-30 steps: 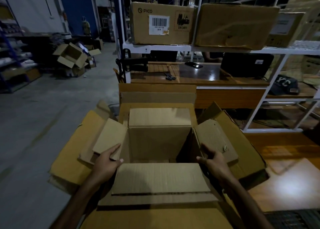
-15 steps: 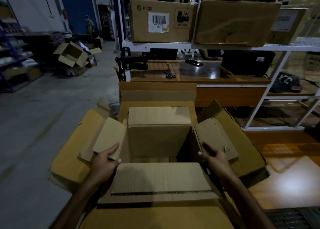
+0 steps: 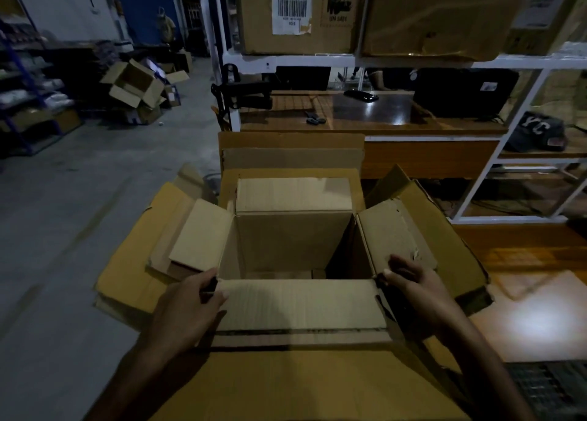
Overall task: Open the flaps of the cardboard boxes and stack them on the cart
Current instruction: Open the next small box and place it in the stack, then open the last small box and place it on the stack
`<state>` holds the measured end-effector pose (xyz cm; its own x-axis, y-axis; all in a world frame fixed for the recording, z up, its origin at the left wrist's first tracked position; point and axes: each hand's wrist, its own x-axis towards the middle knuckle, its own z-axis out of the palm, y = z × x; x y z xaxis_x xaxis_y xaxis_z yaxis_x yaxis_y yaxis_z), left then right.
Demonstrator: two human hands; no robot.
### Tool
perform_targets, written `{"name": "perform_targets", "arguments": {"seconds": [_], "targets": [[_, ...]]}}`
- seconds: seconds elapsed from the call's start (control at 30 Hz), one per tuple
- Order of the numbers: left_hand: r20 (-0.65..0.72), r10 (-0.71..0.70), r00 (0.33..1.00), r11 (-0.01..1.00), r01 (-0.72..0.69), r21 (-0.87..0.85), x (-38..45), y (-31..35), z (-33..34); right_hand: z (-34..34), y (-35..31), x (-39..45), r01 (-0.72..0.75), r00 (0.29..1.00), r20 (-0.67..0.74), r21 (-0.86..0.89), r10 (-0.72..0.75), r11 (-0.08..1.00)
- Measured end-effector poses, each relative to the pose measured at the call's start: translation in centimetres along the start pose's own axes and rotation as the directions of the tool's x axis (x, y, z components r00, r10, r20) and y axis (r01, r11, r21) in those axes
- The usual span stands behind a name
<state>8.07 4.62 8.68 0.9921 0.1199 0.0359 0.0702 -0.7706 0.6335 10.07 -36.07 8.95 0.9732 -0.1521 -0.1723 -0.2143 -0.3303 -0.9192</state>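
An open cardboard box (image 3: 295, 239) stands right in front of me, all its flaps folded outward and its inside empty. It sits nested in a larger open cardboard box (image 3: 133, 261) whose wide flaps spread out around it. My left hand (image 3: 187, 309) grips the near-left corner of the inner box, thumb on the near flap. My right hand (image 3: 416, 287) rests on the base of the right flap, fingers fairly straight and thumb at the near-right corner.
A white rack (image 3: 349, 60) ahead carries closed boxes, one labelled PICO (image 3: 298, 13). Behind it stands a wooden desk (image 3: 374, 115) with scissors and a laptop. A heap of open boxes (image 3: 136, 86) lies on the concrete floor at left. At lower right is a dark metal grid (image 3: 552, 385).
My left hand slid off the left flap onto the near-left corner of the box. My right hand shifted slightly along the right flap. The box has not moved.
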Motion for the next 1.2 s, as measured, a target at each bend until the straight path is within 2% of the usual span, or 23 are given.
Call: {"name": "perform_targets", "arguments": {"seconds": [0.13,0.3,0.47,0.6,0.77,0.9,1.07,1.2], "targets": [[-0.045,0.029,0.999,0.996,-0.025,0.084,-2.6,3.8,1.0,-0.7,-0.1,-2.5,0.024,0.999,0.027,-0.062,-0.023,0.998],[-0.001,0.148,0.989,0.989,-0.148,0.033,-5.5,8.8,3.2,-1.9,0.8,-5.8,0.078,0.997,0.027,-0.177,-0.075,0.981],[0.051,0.278,0.959,0.952,-0.268,-0.149,-7.8,14.6,7.6,-4.2,2.3,-10.2,0.110,0.986,-0.111,-0.134,-0.125,0.985],[0.170,0.416,0.893,0.886,-0.356,-0.296,-10.2,19.5,11.8,-7.1,5.2,-14.0,0.130,0.954,-0.269,-0.032,-0.134,0.991],[0.292,0.570,0.769,0.809,-0.462,-0.364,-13.0,24.8,16.6,-10.8,9.7,-18.7,0.084,0.838,-0.543,0.022,-0.059,0.996],[0.377,0.641,0.668,0.755,-0.462,-0.465,-15.5,28.2,20.6,-13.8,12.8,-22.7,-0.007,0.714,-0.698,0.069,0.053,0.998],[0.453,0.692,0.561,0.715,-0.450,-0.535,-17.7,31.4,24.9,-17.0,14.6,-26.2,-0.093,0.569,-0.807,0.127,0.158,0.987],[0.481,0.685,0.546,0.720,-0.407,-0.562,-17.0,33.3,28.4,-19.2,15.7,-25.1,-0.117,0.498,-0.847,0.149,0.188,0.982]]}}
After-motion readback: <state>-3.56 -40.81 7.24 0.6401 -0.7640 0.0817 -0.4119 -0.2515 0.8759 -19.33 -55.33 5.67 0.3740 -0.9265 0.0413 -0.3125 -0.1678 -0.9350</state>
